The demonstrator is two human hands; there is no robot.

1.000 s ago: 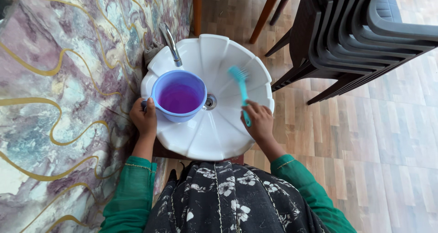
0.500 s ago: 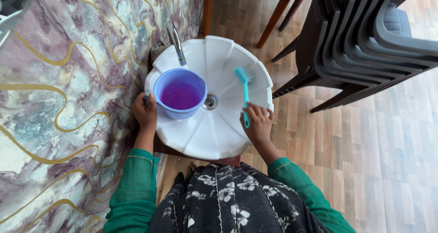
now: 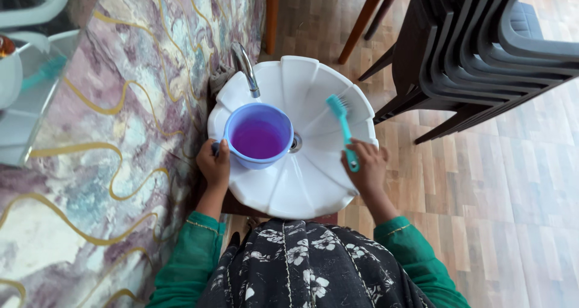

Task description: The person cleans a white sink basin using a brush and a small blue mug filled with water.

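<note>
A white fluted washbasin (image 3: 301, 187) is fixed to a marbled wall. A purple plastic mug (image 3: 258, 136) with water in it rests in the basin under a chrome tap (image 3: 246, 67). My left hand (image 3: 215, 163) grips the mug's handle at the basin's left rim. My right hand (image 3: 366, 163) holds a teal brush (image 3: 342, 127) by its handle, with the bristle head lying on the basin's far right side. The drain (image 3: 295, 143) shows just right of the mug.
A stack of dark grey plastic chairs (image 3: 482, 49) stands close on the right, on a wood-pattern floor (image 3: 482, 193). Wooden furniture legs (image 3: 362, 18) rise behind the basin. A glass shelf (image 3: 30, 103) with a white item juts from the marbled wall (image 3: 108, 163) at upper left.
The view has shifted, so the basin sits further right and the shelf has come into view. The brush head has moved slightly along the basin's right side. The mug stays under the tap.
</note>
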